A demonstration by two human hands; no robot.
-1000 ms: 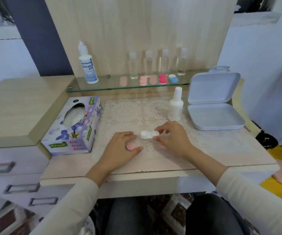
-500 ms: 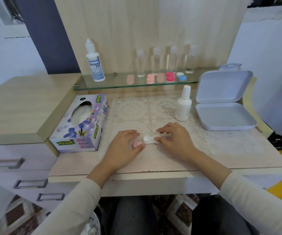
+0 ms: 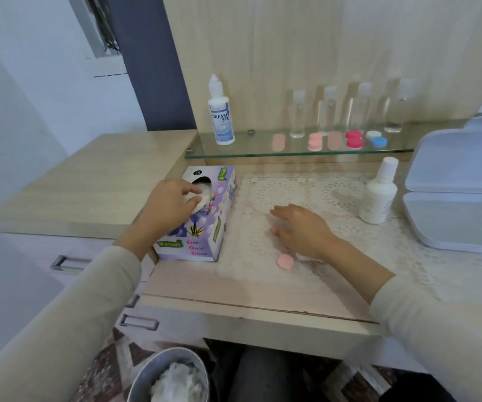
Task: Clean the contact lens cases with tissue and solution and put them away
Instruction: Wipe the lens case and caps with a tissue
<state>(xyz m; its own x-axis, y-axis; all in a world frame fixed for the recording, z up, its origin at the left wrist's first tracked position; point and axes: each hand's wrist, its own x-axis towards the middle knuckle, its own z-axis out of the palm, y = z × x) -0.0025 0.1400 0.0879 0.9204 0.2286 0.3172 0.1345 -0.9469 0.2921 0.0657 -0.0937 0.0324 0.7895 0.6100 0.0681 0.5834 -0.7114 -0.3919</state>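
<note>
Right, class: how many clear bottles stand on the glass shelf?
4, in a row on the glass shelf: leftmost bottle, second bottle, third bottle, rightmost bottle. None seems hidden.

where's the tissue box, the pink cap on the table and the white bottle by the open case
tissue box [image 3: 196, 248]: head view, printed front end
pink cap [image 3: 285, 261]: head view, its top face
white bottle [image 3: 377, 200]: head view, its body

Matt wood-grain desk [image 3: 94, 181], lace cloth mat [image 3: 306, 192], glass shelf [image 3: 263, 153], glossy cardboard tissue box [image 3: 222, 216]
</note>
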